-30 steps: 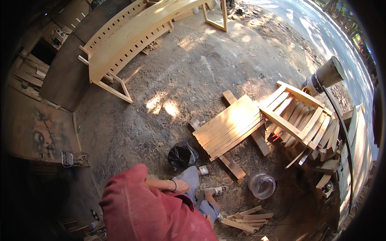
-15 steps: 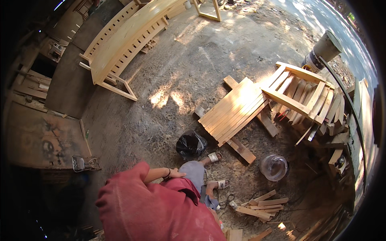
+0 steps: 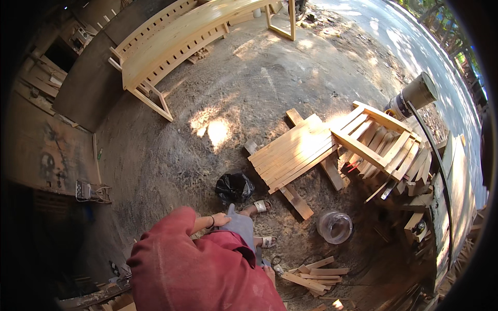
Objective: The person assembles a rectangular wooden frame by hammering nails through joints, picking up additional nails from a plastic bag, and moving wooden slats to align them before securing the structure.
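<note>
Head view: left hand resting flat on grey-trousered knee, fingers loosely together, holding nothing. Right hand mostly hidden by red sleeve; grip impossible to tell. Nearest it, just to the right: loose pale wood offcuts, long axes lying roughly left-right.

Outdoor carpentry yard, dirt ground, unfinished wooden bench, slatted panels, offcut scraps, sawdust

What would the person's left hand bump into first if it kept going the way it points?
The left hand rests on the knee with its fingers aimed forward. Straight on, it would most likely reach the black plastic bag on the dirt ground, though depth is hard to judge in this fisheye view.
</note>
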{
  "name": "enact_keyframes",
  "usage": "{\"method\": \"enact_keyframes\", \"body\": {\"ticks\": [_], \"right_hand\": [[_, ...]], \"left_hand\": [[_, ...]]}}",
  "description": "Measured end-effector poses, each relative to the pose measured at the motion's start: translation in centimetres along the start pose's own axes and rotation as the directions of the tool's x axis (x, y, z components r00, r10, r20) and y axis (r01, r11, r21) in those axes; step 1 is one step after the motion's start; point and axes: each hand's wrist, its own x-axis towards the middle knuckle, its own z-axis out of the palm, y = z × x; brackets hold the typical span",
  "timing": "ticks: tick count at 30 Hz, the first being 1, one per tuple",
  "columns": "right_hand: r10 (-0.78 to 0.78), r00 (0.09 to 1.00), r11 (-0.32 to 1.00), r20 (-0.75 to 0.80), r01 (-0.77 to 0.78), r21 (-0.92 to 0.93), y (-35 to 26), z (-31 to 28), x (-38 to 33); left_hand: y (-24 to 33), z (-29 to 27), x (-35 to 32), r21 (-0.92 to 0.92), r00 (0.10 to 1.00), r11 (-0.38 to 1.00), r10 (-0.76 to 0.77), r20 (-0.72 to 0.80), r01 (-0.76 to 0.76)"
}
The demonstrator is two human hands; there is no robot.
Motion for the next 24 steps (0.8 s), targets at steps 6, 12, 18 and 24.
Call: {"method": "enact_keyframes", "body": {"ticks": [6,12,18,24], "right_hand": [[-0.06,0.998,0.97,0.023,0.064,-0.233,-3.9,-0.7,0.3],[-0.293,0.952,0.937,0.084,0.303,-0.172,-1.7,0.2,1.5],[-0.157,0.982,0.959,0.105,0.177,-0.222,-3.3,1.4,1.5],[0.031,0.984,0.883,0.174,-0.108,0.457,-9.5,0.0,-3.1]], "left_hand": [[1.5,-0.3,0.2,-0.143,0.975,0.983,0.087,-0.206,-0.118],[8.5,2.8,-8.0,0.636,0.945,0.701,0.206,0.252,-0.323],[13.0,-0.5,-5.0,0.436,0.659,0.577,0.255,0.708,-0.691],[14.0,7.5,-5.1,0.555,0.612,0.288,0.169,0.772,-0.78]]}}
